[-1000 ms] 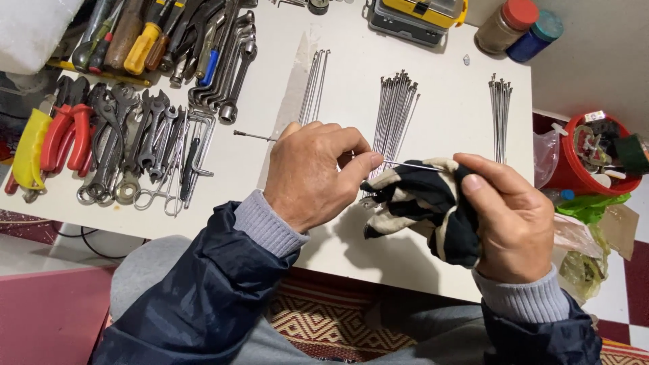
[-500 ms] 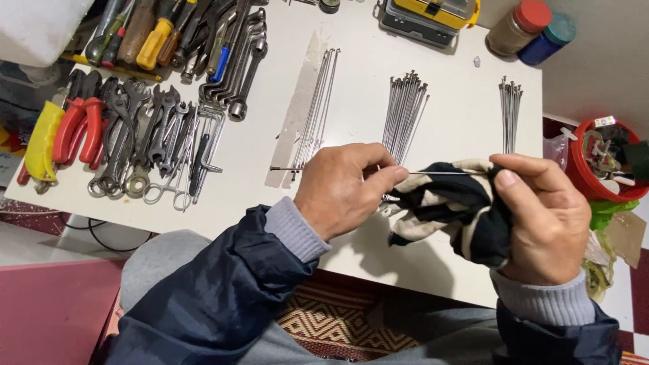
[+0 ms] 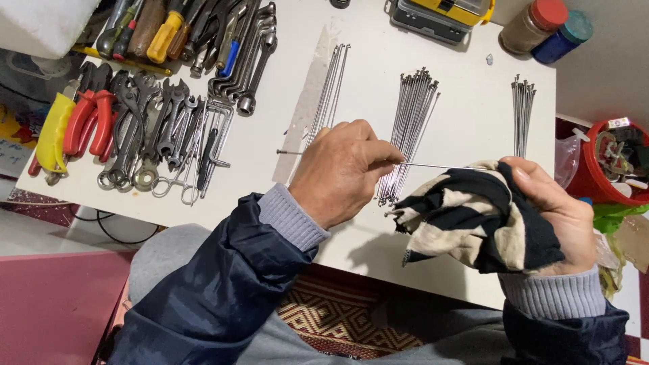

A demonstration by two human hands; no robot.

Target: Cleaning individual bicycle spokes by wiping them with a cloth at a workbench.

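Note:
My left hand [image 3: 345, 169] pinches a thin metal spoke [image 3: 433, 165] that runs level across the table, its far end sticking out left of my fingers. My right hand [image 3: 558, 216] grips a black-and-cream striped rag [image 3: 473, 216] wrapped around the spoke's right end. Both hands hover above the near edge of the white table [image 3: 466, 115]. Just behind my hands lies a bundle of spokes [image 3: 409, 128]. A smaller group of spokes [image 3: 331, 88] lies to the left of it and another [image 3: 522, 111] to the right.
Wrenches, pliers and screwdrivers [image 3: 162, 115] cover the table's left side. A yellow-lidded case [image 3: 439, 17] and two jars [image 3: 541, 27] stand at the back. A red bucket [image 3: 608, 169] of odds and ends sits right of the table.
My hands have drawn apart: the rag has slid right along the spoke, baring more of its shaft between my hands.

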